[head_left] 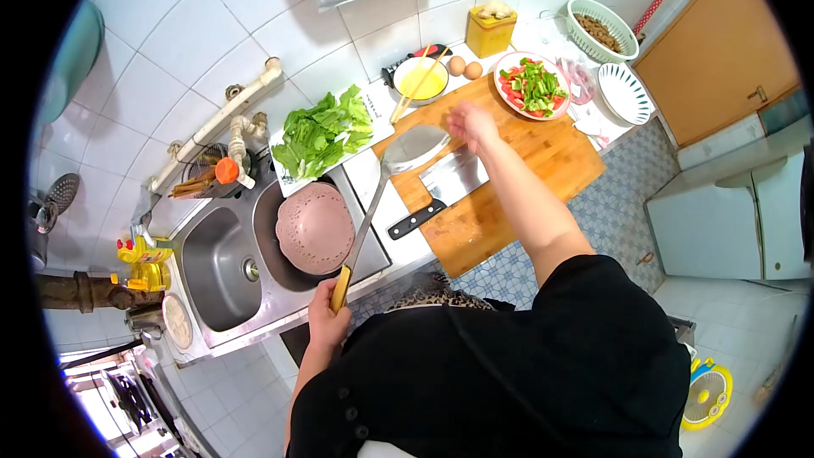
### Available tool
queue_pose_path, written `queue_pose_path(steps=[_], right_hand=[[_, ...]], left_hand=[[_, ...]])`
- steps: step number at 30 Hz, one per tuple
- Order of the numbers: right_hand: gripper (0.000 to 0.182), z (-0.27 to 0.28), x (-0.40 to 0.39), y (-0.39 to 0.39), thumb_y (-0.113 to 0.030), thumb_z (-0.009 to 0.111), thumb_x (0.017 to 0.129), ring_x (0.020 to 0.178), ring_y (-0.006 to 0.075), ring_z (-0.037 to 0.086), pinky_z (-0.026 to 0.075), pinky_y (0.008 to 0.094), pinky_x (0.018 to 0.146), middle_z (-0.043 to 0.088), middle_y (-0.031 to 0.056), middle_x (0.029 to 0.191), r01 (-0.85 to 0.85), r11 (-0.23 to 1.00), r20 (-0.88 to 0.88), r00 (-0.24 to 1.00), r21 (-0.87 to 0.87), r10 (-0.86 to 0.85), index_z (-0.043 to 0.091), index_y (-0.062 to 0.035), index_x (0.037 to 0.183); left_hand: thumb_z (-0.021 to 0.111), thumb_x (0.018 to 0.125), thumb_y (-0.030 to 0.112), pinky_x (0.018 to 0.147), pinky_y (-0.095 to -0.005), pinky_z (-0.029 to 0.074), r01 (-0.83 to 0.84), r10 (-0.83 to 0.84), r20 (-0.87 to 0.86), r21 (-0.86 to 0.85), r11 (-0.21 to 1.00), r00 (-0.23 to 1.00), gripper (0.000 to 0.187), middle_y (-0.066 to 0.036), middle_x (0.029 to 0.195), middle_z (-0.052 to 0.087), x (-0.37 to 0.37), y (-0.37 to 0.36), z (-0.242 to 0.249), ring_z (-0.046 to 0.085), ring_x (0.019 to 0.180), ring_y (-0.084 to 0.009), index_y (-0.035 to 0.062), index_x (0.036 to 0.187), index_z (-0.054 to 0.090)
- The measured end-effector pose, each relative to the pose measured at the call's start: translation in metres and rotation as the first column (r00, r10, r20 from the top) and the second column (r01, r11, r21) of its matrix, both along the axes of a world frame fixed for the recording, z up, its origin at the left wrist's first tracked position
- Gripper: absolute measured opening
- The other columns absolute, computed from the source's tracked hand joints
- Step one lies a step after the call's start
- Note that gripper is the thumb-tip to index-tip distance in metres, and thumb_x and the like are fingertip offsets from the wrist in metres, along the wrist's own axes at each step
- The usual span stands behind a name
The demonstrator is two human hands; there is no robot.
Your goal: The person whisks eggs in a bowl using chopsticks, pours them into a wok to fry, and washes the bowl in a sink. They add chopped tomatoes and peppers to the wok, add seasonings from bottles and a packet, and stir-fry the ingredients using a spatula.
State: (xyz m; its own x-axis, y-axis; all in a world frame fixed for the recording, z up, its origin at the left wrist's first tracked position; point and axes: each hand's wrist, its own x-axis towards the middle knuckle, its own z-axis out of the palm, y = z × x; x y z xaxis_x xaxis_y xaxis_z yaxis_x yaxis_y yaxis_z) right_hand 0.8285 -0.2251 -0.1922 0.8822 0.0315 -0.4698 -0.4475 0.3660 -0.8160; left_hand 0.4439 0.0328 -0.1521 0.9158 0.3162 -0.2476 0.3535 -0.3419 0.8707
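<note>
One long steel cooking utensil with a yellow handle (370, 213), one broad steel cleaver with a black handle (458, 180), one rectangular wooden cutting board (458, 242), two slim wooden chopsticks (404, 105), two round brown eggs (456, 65), one round pink perforated colander (315, 225) and two steel sink basins (219, 242) are visible.

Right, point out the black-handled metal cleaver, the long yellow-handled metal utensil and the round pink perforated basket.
Cleaver (454, 179), head view: blade.
Utensil (415, 149), head view: broad end.
Basket (315, 229), head view: central part.

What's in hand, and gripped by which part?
Left hand holds the long metal utensil by its yellow handle end. Right hand looks empty, over the cutting board.
</note>
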Motion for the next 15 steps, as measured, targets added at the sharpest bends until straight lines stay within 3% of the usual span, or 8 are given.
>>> queue_pose_path(steps=[2, 5, 6, 9, 10, 13, 14, 15], right_hand=[[0.019, 0.002, 0.002, 0.005, -0.015, 0.051, 0.093, 0.069, 0.0142, 0.057, 0.047, 0.0264, 0.060, 0.057, 0.0022, 0.079, 0.065, 0.998, 0.067, 0.996, 0.007, -0.065, 0.057, -0.0053, 0.108], [0.025, -0.006, 0.012, -0.008, -0.013, 0.053, 0.093, 0.077, 0.0146, 0.058, 0.049, 0.0270, 0.068, 0.061, 0.0071, 0.095, 0.152, 0.976, 0.241, 0.964, -0.157, -0.111, 0.055, -0.0015, 0.115], [0.034, -0.005, 0.015, -0.013, -0.012, 0.054, 0.092, 0.083, 0.0158, 0.059, 0.050, 0.0277, 0.073, 0.061, 0.0098, 0.104, 0.141, 0.977, 0.206, 0.973, -0.160, -0.106, 0.053, 0.0004, 0.124], [0.045, -0.001, 0.028, -0.011, -0.012, 0.055, 0.091, 0.086, 0.0175, 0.060, 0.051, 0.0291, 0.072, 0.061, 0.0100, 0.104, 0.021, 0.979, 0.142, 0.990, -0.201, 0.008, 0.047, 0.0017, 0.133], [0.062, -0.002, 0.035, -0.008, -0.013, 0.056, 0.090, 0.088, 0.0229, 0.061, 0.053, 0.0322, 0.074, 0.058, 0.0136, 0.118, -0.056, 0.990, 0.079, 0.995, -0.131, 0.067, 0.032, -0.0016, 0.146], [0.073, -0.011, 0.053, 0.014, -0.013, 0.055, 0.090, 0.088, 0.0284, 0.062, 0.055, 0.0351, 0.075, 0.047, 0.0175, 0.136, -0.099, 0.981, -0.015, 0.995, -0.169, 0.098, 0.017, -0.0066, 0.152], [0.079, -0.012, 0.058, 0.018, -0.012, 0.053, 0.091, 0.089, 0.0309, 0.062, 0.056, 0.0373, 0.076, 0.036, 0.0178, 0.147, -0.178, 0.971, -0.042, 0.984, -0.162, 0.173, 0.006, -0.0135, 0.154], [0.079, -0.014, 0.060, 0.022, -0.011, 0.053, 0.091, 0.089, 0.0309, 0.062, 0.056, 0.0376, 0.075, 0.036, 0.0176, 0.147, -0.191, 0.972, -0.036, 0.982, -0.139, 0.187, 0.005, -0.0147, 0.154]], left_hand=[[0.053, 0.067, -0.003, 0.072, -0.0285, 0.046, 0.018, -0.017, -0.008, 0.137, 0.990, 1.000, 0.044, -0.009, 0.083, 0.060, 0.009, 0.002, -0.006, 0.057, 0.075, -0.0180, 0.0017, 0.111, 0.055], [0.058, 0.068, 0.005, 0.079, -0.0381, 0.050, 0.083, -0.059, -0.084, 0.329, 0.941, 0.995, 0.045, -0.019, 0.091, 0.065, 0.032, 0.005, -0.011, 0.064, 0.085, -0.0321, 0.0031, 0.113, 0.056], [0.059, 0.069, 0.007, 0.080, -0.0403, 0.050, 0.100, -0.069, -0.096, 0.373, 0.922, 0.993, 0.046, -0.020, 0.093, 0.065, 0.039, 0.005, -0.021, 0.064, 0.086, -0.0345, 0.0039, 0.114, 0.056], [0.059, 0.070, 0.013, 0.082, -0.0474, 0.050, 0.174, -0.105, -0.170, 0.465, 0.868, 0.980, 0.047, -0.021, 0.097, 0.065, 0.065, 0.004, -0.045, 0.062, 0.091, -0.0404, 0.0081, 0.116, 0.056], [0.058, 0.071, 0.013, 0.081, -0.0476, 0.050, 0.192, -0.119, -0.177, 0.483, 0.854, 0.977, 0.046, -0.020, 0.097, 0.065, 0.075, 0.004, -0.052, 0.062, 0.091, -0.0403, 0.0084, 0.116, 0.056], [0.057, 0.071, 0.012, 0.081, -0.0489, 0.050, 0.219, -0.143, -0.186, 0.509, 0.832, 0.972, 0.044, -0.020, 0.099, 0.064, 0.090, 0.009, -0.073, 0.062, 0.091, -0.0407, 0.0091, 0.116, 0.055], [0.057, 0.071, 0.011, 0.082, -0.0486, 0.049, 0.226, -0.148, -0.192, 0.494, 0.840, 0.970, 0.045, -0.020, 0.101, 0.063, 0.094, 0.011, -0.077, 0.061, 0.092, -0.0409, 0.0085, 0.116, 0.055], [0.058, 0.071, 0.010, 0.083, -0.0483, 0.049, 0.232, -0.153, -0.197, 0.479, 0.847, 0.968, 0.045, -0.021, 0.102, 0.062, 0.097, 0.013, -0.082, 0.060, 0.093, -0.0412, 0.0078, 0.116, 0.054]])
